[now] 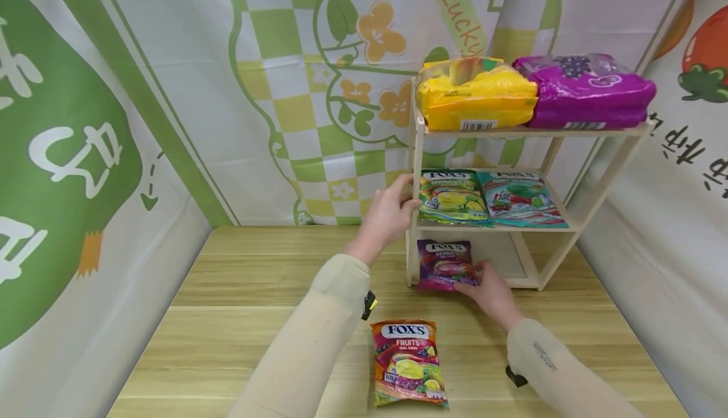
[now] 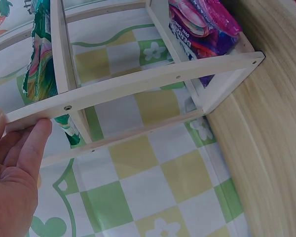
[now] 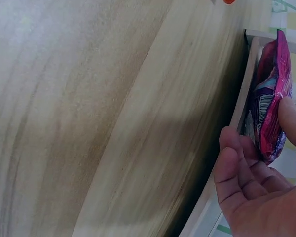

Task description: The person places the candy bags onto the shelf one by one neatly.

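Observation:
My left hand (image 1: 388, 217) grips the left front upright of a small wooden shelf (image 1: 417, 152). In the left wrist view, its thumb and fingers lie on either side of that post. On the bottom tier, at the left, is a purple FOX'S berries candy bag (image 1: 445, 262). My right hand (image 1: 492, 293) holds this bag by its near right corner. The right wrist view has the thumb on one face of the bag (image 3: 274, 106) and curled fingers (image 3: 229, 170) at its lower end. A red and orange FOX'S fruits candy bag (image 1: 407, 362) lies on the table in front.
Two more FOX'S bags, one yellow-green (image 1: 452, 198) and one teal (image 1: 520, 200), lie side by side on the middle tier. Bulky yellow (image 1: 478, 98) and purple (image 1: 588, 95) packs fill the top. Printed curtains hang behind the wooden table (image 1: 239, 317) and along both sides.

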Demonstrator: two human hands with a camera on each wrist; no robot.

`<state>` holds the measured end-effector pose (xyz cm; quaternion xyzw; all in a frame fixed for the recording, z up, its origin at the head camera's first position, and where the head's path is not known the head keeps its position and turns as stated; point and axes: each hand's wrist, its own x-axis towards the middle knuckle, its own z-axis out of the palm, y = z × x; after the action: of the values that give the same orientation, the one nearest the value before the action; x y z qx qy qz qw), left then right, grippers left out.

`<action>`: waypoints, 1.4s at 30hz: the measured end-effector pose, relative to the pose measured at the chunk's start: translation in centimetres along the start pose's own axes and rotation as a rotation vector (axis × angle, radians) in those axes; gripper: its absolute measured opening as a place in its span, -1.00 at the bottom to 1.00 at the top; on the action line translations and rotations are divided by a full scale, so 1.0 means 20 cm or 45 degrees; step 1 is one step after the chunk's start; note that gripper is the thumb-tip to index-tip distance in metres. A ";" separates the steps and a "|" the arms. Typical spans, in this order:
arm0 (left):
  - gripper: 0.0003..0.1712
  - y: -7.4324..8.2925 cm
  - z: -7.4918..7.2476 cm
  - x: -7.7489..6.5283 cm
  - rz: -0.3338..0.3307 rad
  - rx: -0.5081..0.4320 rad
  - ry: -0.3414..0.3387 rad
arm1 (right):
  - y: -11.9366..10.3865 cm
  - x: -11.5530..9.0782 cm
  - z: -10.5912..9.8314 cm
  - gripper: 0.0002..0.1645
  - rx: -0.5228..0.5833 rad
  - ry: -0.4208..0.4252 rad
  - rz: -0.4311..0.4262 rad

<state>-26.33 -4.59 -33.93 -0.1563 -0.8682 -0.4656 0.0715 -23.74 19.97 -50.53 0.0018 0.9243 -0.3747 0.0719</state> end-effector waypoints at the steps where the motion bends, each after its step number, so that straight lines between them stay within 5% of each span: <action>1: -0.47 0.00 0.00 0.00 0.000 -0.005 0.000 | 0.00 0.00 0.00 -0.21 -0.026 0.016 -0.004; 20: -0.47 0.01 0.01 0.00 0.001 -0.026 0.009 | -0.02 0.03 0.02 -0.80 -0.112 0.111 -0.158; 42: -0.46 0.00 0.00 -0.01 -0.001 -0.009 0.004 | 0.04 -0.03 0.02 -0.52 -0.137 0.030 -0.275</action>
<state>-26.24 -4.59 -34.00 -0.1555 -0.8665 -0.4688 0.0720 -23.00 20.31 -51.20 -0.0972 0.9387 -0.3301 0.0204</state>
